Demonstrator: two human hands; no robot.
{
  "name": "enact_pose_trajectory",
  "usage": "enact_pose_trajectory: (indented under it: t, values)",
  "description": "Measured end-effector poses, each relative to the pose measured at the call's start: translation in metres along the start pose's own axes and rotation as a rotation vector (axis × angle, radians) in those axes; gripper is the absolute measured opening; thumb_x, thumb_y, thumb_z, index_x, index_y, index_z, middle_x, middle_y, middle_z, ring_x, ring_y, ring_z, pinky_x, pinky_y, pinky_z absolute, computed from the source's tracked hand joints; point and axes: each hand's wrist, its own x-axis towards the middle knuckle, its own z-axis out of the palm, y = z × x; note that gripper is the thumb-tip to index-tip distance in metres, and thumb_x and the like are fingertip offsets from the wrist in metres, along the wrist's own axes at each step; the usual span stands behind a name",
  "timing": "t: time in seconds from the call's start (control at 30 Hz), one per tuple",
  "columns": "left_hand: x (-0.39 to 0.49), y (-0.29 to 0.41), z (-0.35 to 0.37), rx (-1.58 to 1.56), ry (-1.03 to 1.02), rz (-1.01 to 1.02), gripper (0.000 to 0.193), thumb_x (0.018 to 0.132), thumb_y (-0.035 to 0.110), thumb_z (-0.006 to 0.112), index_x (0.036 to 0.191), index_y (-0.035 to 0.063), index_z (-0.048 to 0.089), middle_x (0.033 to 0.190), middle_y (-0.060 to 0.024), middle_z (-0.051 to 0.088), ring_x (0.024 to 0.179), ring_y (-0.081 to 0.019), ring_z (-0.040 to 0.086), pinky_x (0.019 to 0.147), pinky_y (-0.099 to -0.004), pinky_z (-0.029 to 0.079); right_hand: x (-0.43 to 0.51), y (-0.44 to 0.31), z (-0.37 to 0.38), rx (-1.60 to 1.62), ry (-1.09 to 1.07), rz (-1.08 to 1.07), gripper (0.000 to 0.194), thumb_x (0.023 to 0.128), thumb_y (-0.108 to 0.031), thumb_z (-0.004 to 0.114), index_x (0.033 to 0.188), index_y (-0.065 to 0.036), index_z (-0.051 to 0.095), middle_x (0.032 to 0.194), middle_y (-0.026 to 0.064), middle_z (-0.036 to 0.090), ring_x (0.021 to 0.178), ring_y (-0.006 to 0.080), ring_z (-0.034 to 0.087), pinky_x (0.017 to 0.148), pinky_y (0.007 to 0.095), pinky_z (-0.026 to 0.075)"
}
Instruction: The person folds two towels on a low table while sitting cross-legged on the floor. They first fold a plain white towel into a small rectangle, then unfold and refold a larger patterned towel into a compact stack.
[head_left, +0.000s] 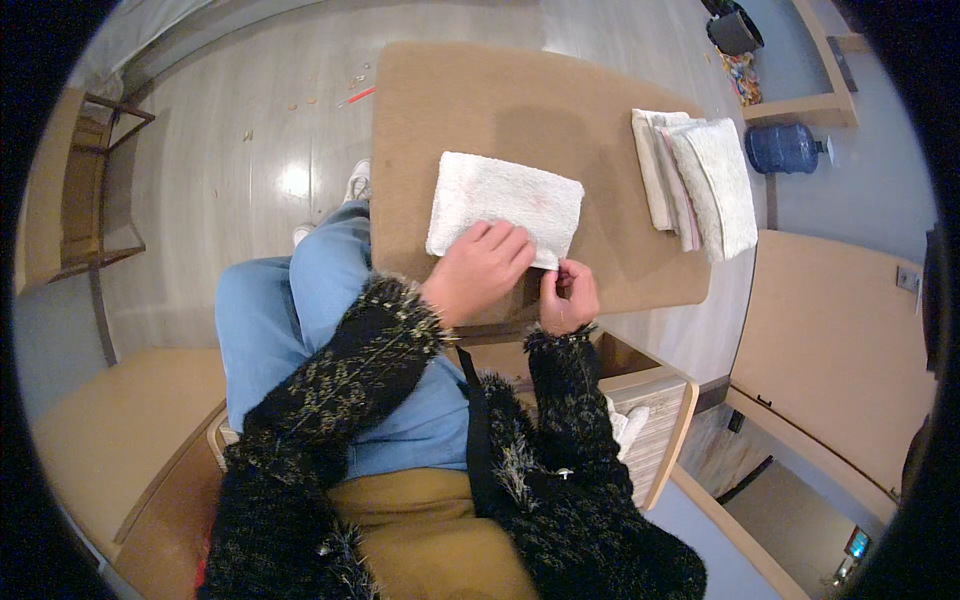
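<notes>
A folded white terry towel (510, 199) lies flat on the brown tabletop (450, 90) in front of me. My left hand (484, 262) rests on the towel's near edge with its fingers bent, pressing on the cloth. At the towel's near right corner, my right hand (570, 296) pinches the edge between thumb and fingers. Several folded towels (712, 187), whitish and one with a pinkish edge, overlap one another at the table's right end.
Beyond the table's right end are a blue plastic water jug (781, 148) and a dark pot (735, 31). A red stick-like thing (361, 95) lies on the floor left of the table. A drawer unit (652, 420) stands close by my right arm.
</notes>
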Motion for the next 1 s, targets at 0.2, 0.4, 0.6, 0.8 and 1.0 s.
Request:
enact_pose_trajectory:
  t: [0.2, 0.4, 0.6, 0.8, 1.0]
  values:
    - [0.031, 0.021, 0.025, 0.071, 0.031, 0.085, 0.025, 0.077, 0.022, 0.058, 0.095, 0.0054, 0.062, 0.097, -0.0052, 0.058, 0.089, -0.0183, 0.055, 0.072, -0.0300, 0.043, 0.003, -0.008, -0.009, 0.059, -0.022, 0.021, 0.020, 0.077, -0.001, 0.071, 0.096, -0.001, 0.063, 0.084, 0.0133, 0.065, 0.069, 0.0265, 0.064, 0.063, 0.0331, 0.052]
    - [0.043, 0.025, 0.043, 0.138, 0.033, 0.012, 0.032, 0.076, 0.022, 0.059, 0.103, 0.0049, 0.063, 0.098, -0.0054, 0.059, 0.087, -0.0188, 0.057, 0.068, -0.0307, 0.046, 0.007, -0.012, 0.000, 0.095, 0.015, 0.299, 0.015, 0.080, -0.006, 0.072, 0.092, -0.003, 0.064, 0.077, 0.0117, 0.064, 0.063, 0.0225, 0.063, 0.060, 0.0326, 0.051]
    - [0.048, 0.022, 0.052, 0.100, 0.030, -0.070, 0.026, 0.073, 0.023, 0.061, 0.096, 0.0100, 0.061, 0.083, -0.0017, 0.054, 0.077, -0.0174, 0.058, 0.060, -0.0296, 0.046, 0.010, -0.014, -0.008, 0.069, -0.061, 0.171, 0.014, 0.080, -0.003, 0.071, 0.091, -0.001, 0.063, 0.076, 0.0113, 0.063, 0.064, 0.0179, 0.061, 0.061, 0.0289, 0.050]
    - [0.051, 0.019, 0.051, 0.070, 0.070, -0.129, 0.020, 0.072, 0.023, 0.062, 0.089, 0.0129, 0.056, 0.080, -0.0014, 0.052, 0.074, -0.0169, 0.059, 0.058, -0.0302, 0.047, 0.008, -0.019, -0.005, 0.070, -0.096, 0.123, 0.014, 0.079, -0.004, 0.070, 0.088, -0.003, 0.059, 0.082, 0.0132, 0.062, 0.065, 0.0276, 0.061, 0.058, 0.0355, 0.050]
    - [0.035, 0.015, 0.032, 0.022, 0.026, 0.072, 0.016, 0.075, 0.022, 0.060, 0.085, 0.0112, 0.054, 0.082, -0.0029, 0.053, 0.080, -0.0193, 0.057, 0.069, -0.0321, 0.047, 0.002, -0.018, -0.005, -0.023, 0.010, 0.072, 0.018, 0.075, 0.002, 0.069, 0.089, -0.003, 0.059, 0.086, 0.0142, 0.062, 0.071, 0.0296, 0.062, 0.063, 0.0374, 0.051]
